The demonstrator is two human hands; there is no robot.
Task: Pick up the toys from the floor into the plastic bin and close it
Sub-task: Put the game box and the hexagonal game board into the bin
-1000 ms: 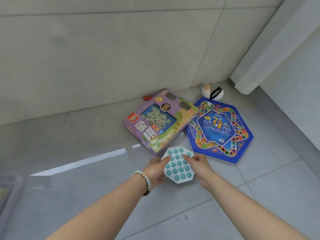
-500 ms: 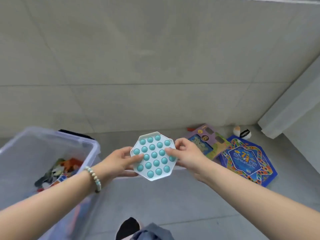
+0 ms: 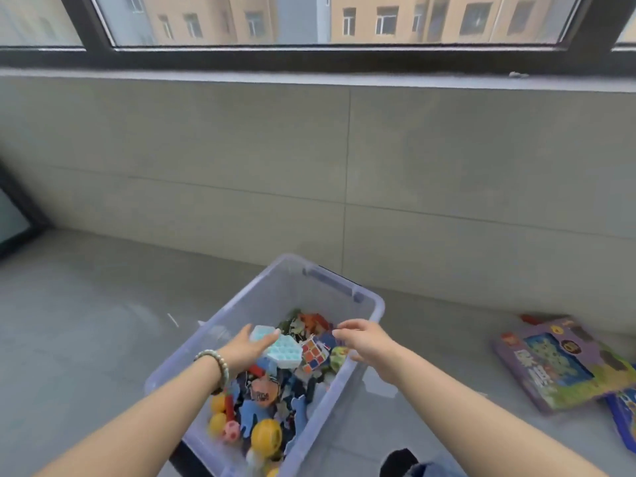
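View: head.
Bin [image 3: 377, 304]: stood open on the floor, part-filled with toys.
Pop toy [image 3: 284, 351]: lay atop the pile, mid-bin.
Left hand [image 3: 247, 346]: over the bin, straight fingers resting on the pop toy.
Right hand [image 3: 364, 342]: above the bin's right rim, fingers loose, empty.
Game box [image 3: 564, 363]: on the floor, well right of the bin.
Handling: the game box was likely light, stiff card; best gripped by opposite edges.

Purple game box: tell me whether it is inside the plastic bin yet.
No, the purple game box lies on the floor to the right of the plastic bin, outside its walls.
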